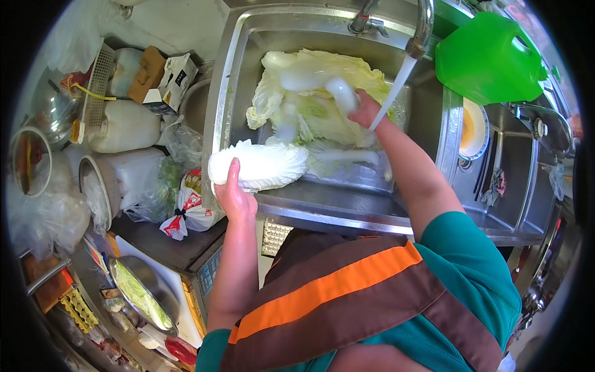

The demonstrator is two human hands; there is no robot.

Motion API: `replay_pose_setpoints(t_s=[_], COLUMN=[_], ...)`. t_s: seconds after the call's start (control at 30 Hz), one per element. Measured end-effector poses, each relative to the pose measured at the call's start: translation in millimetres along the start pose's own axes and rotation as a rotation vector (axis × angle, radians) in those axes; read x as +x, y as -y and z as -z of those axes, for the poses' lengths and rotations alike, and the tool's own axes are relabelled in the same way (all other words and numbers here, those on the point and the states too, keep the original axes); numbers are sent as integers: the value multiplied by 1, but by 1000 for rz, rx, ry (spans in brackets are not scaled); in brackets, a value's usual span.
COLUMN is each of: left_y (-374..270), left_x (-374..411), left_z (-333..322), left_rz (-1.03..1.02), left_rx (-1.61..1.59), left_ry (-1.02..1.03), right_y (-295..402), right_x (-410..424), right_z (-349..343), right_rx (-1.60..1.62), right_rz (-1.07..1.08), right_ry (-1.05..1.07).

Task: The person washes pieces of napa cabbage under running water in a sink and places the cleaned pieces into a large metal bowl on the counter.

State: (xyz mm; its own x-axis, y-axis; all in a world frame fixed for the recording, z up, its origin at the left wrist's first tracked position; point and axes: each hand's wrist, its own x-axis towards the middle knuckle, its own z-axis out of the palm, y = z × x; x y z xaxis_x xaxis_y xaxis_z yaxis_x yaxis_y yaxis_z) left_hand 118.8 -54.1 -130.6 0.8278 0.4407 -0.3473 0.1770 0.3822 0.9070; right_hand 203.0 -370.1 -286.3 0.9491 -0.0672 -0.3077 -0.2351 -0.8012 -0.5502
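Observation:
My left hand [236, 196] grips several napa cabbage leaves [265, 166] over the front left rim of the stainless steel sink [325, 211]. Its thumb lies on top of their white ribs. Inside the sink, my right hand [366, 110] has its fingers at the thick white base of another cabbage leaf [341, 93]. More pale green and yellow leaves [320, 63] fill the basin, some of them under water. A stream of water [395, 90] runs from the faucet [418, 44] and passes over my right wrist.
Right of the basin lies a green plastic jug [485, 60], above a bowl [472, 128] in a second sink. Plastic containers [128, 125] and bags [193, 204] crowd the left side. Lower left, a metal bowl [160, 279] holds cabbage [139, 293].

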Motion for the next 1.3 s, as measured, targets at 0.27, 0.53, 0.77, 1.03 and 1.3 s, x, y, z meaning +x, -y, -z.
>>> replay_pose_setpoints(t_s=[0.27, 0.53, 0.77, 1.03, 1.3], left_y=[-3, 1, 30, 70, 85], left_x=[-1, -13, -16, -22, -34], left_z=[-21, -56, -82, -136, -192], left_rz=[-33, -183, -214, 172, 745], left_rx=[-6, 94, 219, 57, -233], left_ry=[24, 112, 222, 660, 848], right_y=[-46, 23, 86, 65, 23], right_x=[-90, -83, -107, -135, -141], right_z=[47, -9, 18, 58, 65], right_rx=[1679, 1832, 1799, 248, 395], right_rz=[-142, -469, -292, 342, 251], right_ry=[215, 269, 147, -327, -510])
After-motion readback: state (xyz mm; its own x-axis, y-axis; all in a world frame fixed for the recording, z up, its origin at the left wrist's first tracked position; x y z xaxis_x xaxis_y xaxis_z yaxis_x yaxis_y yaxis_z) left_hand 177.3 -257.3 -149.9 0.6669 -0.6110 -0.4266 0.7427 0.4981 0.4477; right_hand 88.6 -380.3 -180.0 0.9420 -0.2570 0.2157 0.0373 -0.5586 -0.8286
